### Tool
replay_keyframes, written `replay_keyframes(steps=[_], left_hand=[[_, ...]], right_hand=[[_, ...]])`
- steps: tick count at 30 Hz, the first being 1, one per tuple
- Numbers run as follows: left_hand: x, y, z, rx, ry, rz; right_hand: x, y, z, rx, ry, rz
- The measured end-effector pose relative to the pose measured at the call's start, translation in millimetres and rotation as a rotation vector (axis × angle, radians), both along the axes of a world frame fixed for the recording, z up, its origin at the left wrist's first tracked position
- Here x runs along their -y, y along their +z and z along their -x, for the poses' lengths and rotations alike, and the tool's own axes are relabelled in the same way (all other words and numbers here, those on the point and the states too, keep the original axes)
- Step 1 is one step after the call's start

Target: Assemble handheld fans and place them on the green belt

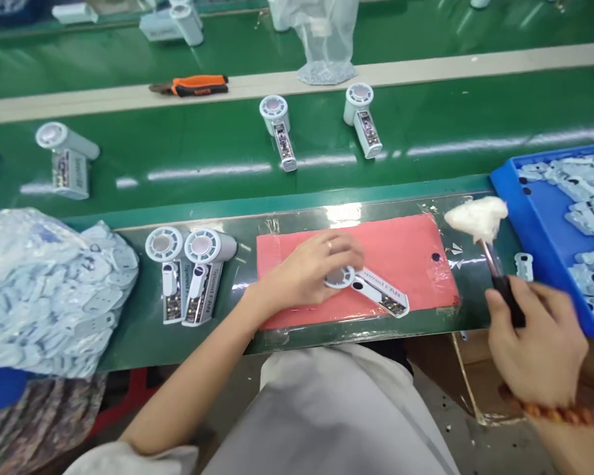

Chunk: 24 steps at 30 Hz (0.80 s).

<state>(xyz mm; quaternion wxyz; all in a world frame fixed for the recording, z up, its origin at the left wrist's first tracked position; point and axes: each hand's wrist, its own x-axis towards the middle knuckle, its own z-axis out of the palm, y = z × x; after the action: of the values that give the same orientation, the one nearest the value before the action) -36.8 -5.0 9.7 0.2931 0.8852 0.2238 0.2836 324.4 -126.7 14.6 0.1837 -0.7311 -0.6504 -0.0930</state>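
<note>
My left hand [314, 267] is wrapped round the head of a small handheld fan [383, 293] lying on a red mat [410, 244]. The fan's handle points right, with its circuit board exposed. In my right hand [539, 336] is a dark-handled tool [495, 264], its tip covered by a white lump [478, 216], raised over the right end of the bench. Two more fans [165, 277] [202, 277] lie side by side left of the mat, their boards partly showing.
At left sits a clear bag of pale blue parts [74, 297]; at right, a blue tray [544, 224] of similar parts. Beyond the bench, a green belt [202, 158] carries several fans [280, 132]. Orange-handled pliers [193, 86] and a plastic bag [327, 46] are farther back.
</note>
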Motion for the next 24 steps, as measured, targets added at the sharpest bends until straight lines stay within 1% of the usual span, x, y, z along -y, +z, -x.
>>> replay_keyframes(steps=[2,3,4,6,7,9,11,12,14,16,18,19,20,21,22,24], left_hand=[[14,-7.7,5,0.006,0.053,-0.117],[20,-11.3,7,0.009,0.077,-0.168],[24,-14.3,9,0.012,0.095,-0.217],[30,-18.0,11,0.017,0.110,-0.299],[31,-18.7,11,0.014,0.111,-0.336],[33,-18.8,12,0.002,0.109,-0.413],[34,-17.8,12,-0.007,0.115,-0.476],[35,-16.9,12,-0.013,0.118,-0.492],[37,-13.4,12,-0.008,0.123,-0.455],[38,-6.8,10,0.058,0.137,-0.321],[34,2.6,6,0.157,0.161,-0.159],[30,7.6,3,0.198,0.199,-0.099],[26,12.5,1,0.215,0.257,-0.061],[20,16.9,-2,0.208,0.338,-0.034],[14,20.5,-4,0.188,0.433,-0.008],[2,24.7,-8,0.127,0.608,0.053]], right_hand=[[-22,-12.0,-10,-0.015,0.019,-0.004],[-28,-14.8,-10,-0.030,0.021,-0.019],[-32,-15.0,-5,-0.051,0.023,-0.035],[-31,-9.1,18,-0.108,0.072,-0.083],[-28,-4.4,35,-0.144,0.131,-0.091],[-20,3.3,71,-0.245,0.336,-0.020],[-12,4.7,102,-0.364,0.542,0.064],[-9,3.0,113,-0.384,0.604,0.091],[-5,-2.4,127,-0.327,0.655,0.107],[-5,-5.6,130,-0.204,0.658,0.072],[-10,-3.1,125,-0.117,0.678,0.002],[-16,0.4,120,-0.091,0.673,-0.026],[-24,4.9,114,-0.067,0.639,-0.035],[-36,10.2,106,-0.050,0.553,0.014],[-51,16.2,97,-0.043,0.422,0.108],[-93,28.7,78,-0.051,0.105,0.334]])
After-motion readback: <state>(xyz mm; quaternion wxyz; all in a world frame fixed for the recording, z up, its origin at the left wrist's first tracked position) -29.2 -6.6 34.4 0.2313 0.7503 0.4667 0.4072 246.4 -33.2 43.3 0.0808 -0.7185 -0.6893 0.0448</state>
